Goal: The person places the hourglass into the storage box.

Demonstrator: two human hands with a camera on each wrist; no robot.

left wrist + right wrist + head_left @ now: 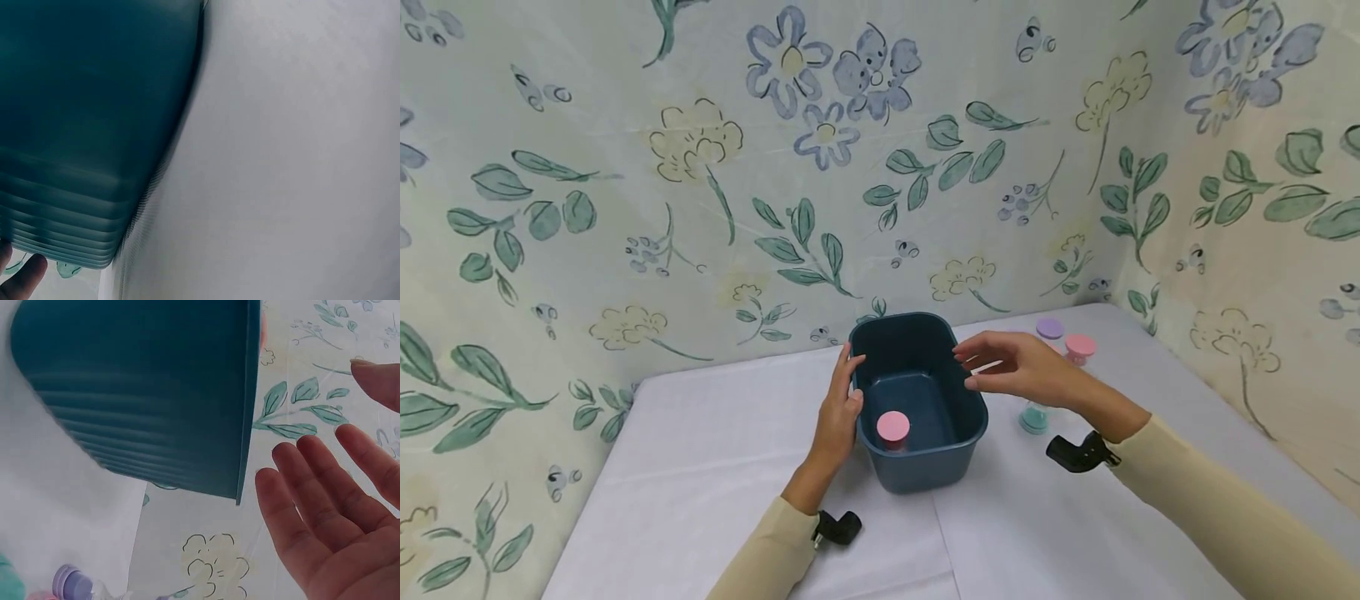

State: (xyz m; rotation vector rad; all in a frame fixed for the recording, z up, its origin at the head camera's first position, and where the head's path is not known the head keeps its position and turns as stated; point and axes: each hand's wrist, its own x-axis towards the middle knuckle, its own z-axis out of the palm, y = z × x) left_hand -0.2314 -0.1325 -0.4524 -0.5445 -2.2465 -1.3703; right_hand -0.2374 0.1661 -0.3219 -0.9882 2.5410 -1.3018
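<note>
table covering [730, 433]: we find white cloth, faintly creased, with a thin fold line running toward the near side.
back panel [820, 183]: we observe a pale floral covering, rising behind the cloth's far edge.
right panel [1187, 300]: we record the same kind of print on a slightly warmer ground, meeting the back panel at a corner.
print: we list blue flowers [791, 60] with yellow centres, outlined yellow blooms [696, 142], green leaves [502, 182] and small blue berry clusters [650, 254], scattered across both panels.

One tub [925, 472], two hands [1019, 367] and four small containers [892, 427] show.
</note>
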